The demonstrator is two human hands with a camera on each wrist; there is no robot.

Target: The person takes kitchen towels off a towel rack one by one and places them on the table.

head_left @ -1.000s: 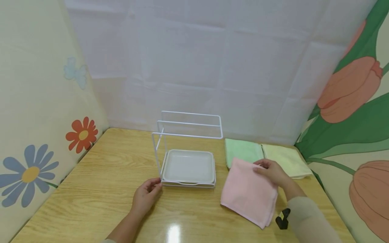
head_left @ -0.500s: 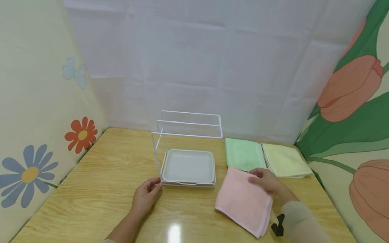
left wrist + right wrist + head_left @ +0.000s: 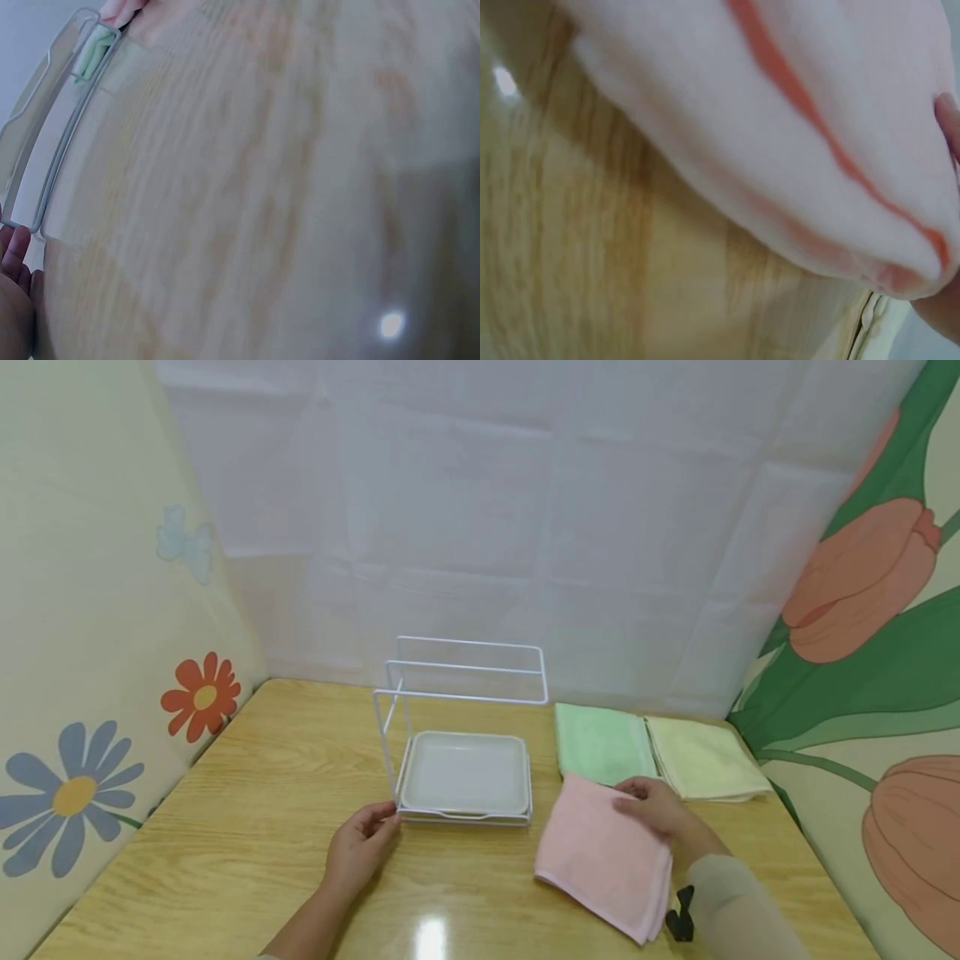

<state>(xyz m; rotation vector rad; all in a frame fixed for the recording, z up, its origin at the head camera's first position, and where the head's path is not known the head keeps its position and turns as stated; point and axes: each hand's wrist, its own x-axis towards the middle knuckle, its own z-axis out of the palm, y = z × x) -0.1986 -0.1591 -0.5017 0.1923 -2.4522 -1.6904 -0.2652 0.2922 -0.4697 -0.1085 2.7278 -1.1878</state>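
A white wire rack [image 3: 461, 697] with hanging bars above stands on the table, a shallow white tray [image 3: 465, 772] in its base. My left hand [image 3: 356, 852] pinches the rack's front left corner between thumb and fingers. To the right, my right hand [image 3: 660, 810] grips the upper edge of a folded pink cloth [image 3: 603, 860], thumb on top. This cloth hangs slanted toward me, its near corner low over the table. In the right wrist view the folded layers of the pink cloth [image 3: 705, 97] fill much of the frame, with few fingers showing.
Behind the pink cloth lie a folded green cloth [image 3: 600, 739] and a folded yellow cloth [image 3: 705, 756], side by side on the wooden table [image 3: 225, 860]. A white sheet [image 3: 450, 510] hangs along the back edge. Flower-printed panels flank both sides.
The pink cloth, in my right hand, has come toward me and slightly left, off the green cloth's front part. It barely moves in the last half second. My left hand stays at the rack.
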